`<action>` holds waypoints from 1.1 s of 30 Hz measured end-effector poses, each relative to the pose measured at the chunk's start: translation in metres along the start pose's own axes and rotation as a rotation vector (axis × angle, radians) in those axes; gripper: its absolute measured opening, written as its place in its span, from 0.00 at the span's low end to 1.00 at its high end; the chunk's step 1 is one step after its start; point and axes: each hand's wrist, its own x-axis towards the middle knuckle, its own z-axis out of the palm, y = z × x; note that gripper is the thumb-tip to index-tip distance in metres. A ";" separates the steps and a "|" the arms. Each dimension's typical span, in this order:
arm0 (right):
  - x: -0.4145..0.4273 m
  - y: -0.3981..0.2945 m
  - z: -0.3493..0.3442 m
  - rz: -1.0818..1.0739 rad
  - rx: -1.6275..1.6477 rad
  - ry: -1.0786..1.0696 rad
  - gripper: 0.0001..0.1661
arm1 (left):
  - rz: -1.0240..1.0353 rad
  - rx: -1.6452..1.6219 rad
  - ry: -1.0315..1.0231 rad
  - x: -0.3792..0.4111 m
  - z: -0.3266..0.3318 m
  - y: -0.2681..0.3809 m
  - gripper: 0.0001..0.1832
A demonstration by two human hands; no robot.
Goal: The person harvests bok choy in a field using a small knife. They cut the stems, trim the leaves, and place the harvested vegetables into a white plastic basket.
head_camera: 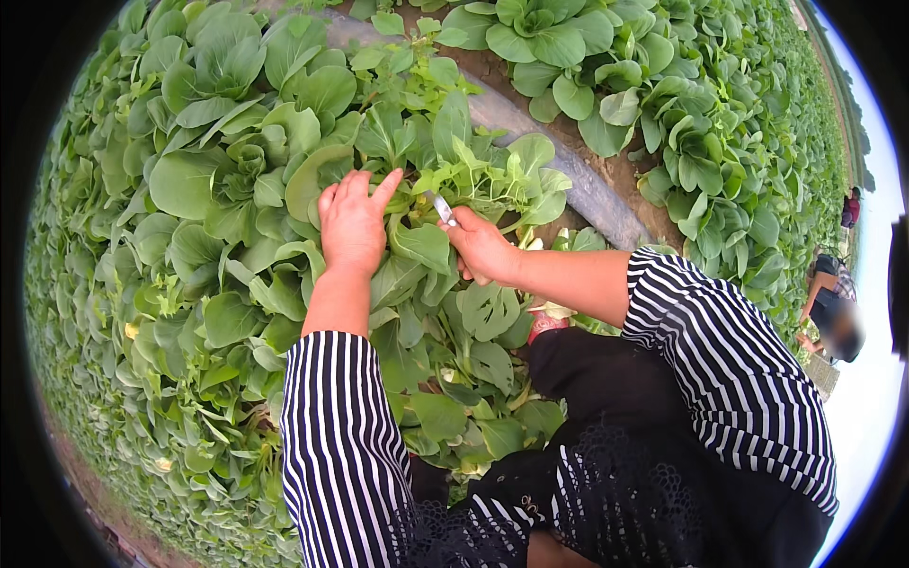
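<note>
My left hand rests back-up among the leaves of a bok choy plant, its thumb spread away from the other fingers. No object shows in its grasp, though the leaves partly hide the fingertips. My right hand is closed around the handle of a small knife. The metal blade points up and left into the plants, and its tip is close to the stems between my hands. Light green leafy stalks lean just above the blade. The plant bases under the leaves are hidden.
Dense bok choy covers the left side. A strip of grey plastic film runs diagonally beside bare soil. More bok choy grows beyond it. Loose leaves lie near my red patterned footwear. Another person bends at far right.
</note>
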 end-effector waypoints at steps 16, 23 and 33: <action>0.014 0.013 0.036 0.169 0.173 0.163 0.15 | -0.013 -0.034 0.019 0.000 0.001 -0.002 0.29; 0.043 0.012 0.024 0.389 0.354 -0.029 0.12 | -0.035 -0.053 0.028 0.000 0.002 0.002 0.28; 0.046 0.034 0.057 0.365 0.551 0.066 0.31 | -0.038 -0.041 0.033 -0.002 0.003 0.000 0.29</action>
